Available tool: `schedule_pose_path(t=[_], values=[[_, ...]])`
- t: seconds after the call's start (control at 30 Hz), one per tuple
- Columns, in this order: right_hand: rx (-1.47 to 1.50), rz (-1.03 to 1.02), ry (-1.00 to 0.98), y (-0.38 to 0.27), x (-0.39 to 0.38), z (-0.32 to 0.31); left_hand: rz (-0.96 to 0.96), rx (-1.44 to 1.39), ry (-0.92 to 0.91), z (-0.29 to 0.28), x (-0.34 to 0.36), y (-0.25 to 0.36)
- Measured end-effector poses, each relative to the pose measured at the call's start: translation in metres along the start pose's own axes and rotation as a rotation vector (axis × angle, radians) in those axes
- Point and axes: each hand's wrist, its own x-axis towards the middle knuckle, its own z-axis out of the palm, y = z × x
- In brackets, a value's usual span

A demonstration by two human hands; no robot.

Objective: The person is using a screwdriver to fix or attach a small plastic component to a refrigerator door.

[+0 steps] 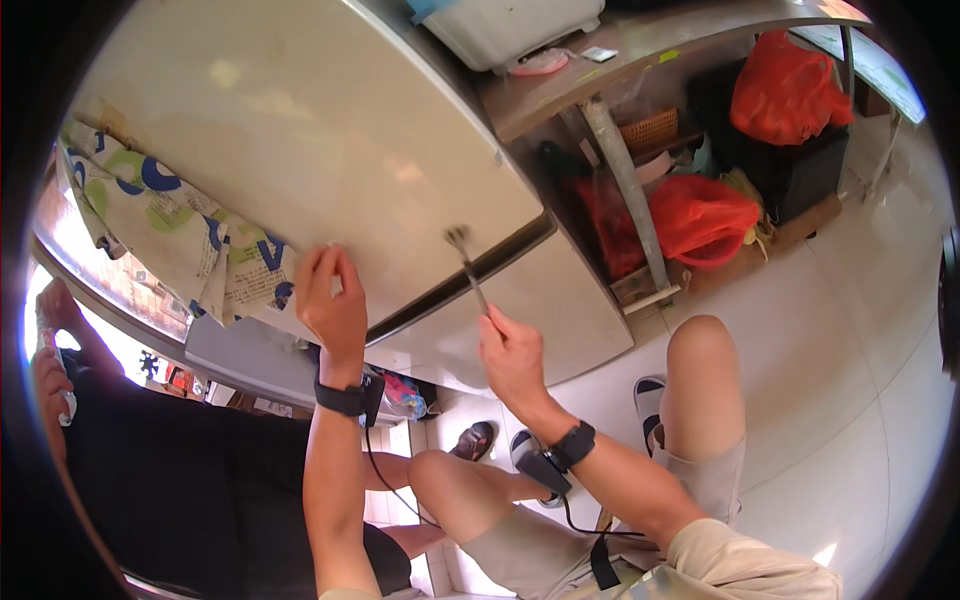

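A slim metal fork (470,262) is gripped by its handle in my right hand (512,350). Its dark, pronged end points up and away, in front of the pale upper door (300,130) of a fridge-like cabinet, near the dark gap (465,280) above the lower door (520,315). Whether the prongs touch the door I cannot tell. My left hand (333,305) is raised close to the same door, fingers curled and fingertips together; a small pale speck shows there, too small to name. Beside it hangs a white cloth (180,215) printed in blue and green.
On the left a person in black clothing (190,470) sits close to my left arm. At the right, a table (560,100) bears a white plastic tub (510,30). Underneath are red plastic bags (700,220) and a metal leg (625,175). Pale floor tiles (830,400) lie beyond my knees.
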Motion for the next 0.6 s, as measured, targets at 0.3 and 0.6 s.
schedule_pose_path(t=[0.3,0.6], values=[[-0.175,-0.146,-0.203,-0.019,0.001,0.001,-0.213,0.013,0.078,0.007,-0.071,0.004],[-0.178,-0.278,-0.305,-0.049,0.009,0.044,-0.4,0.042,0.338,0.004,-0.031,-0.011]])
